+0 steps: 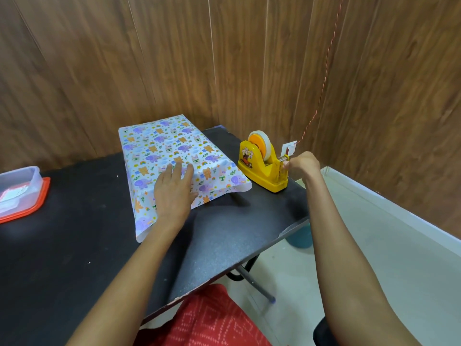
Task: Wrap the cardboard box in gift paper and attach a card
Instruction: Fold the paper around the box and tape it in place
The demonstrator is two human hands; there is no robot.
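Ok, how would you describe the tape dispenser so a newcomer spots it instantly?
On the black table, look at the far right corner, just right of the gift-wrapped box. The tape dispenser stands there by the right hand. It alone is bright yellow, with a cartoon sticker and a white tape roll.

- Gift paper [172, 151] under my left hand [174, 193] hides the cardboard box entirely
- Whether my right hand [303, 164] pinches anything at the tape dispenser [262, 168] is too small to tell
- Card [288, 149] just beyond that grip: print unreadable
- Container [17, 191] far outside my left hand: cut by the edge
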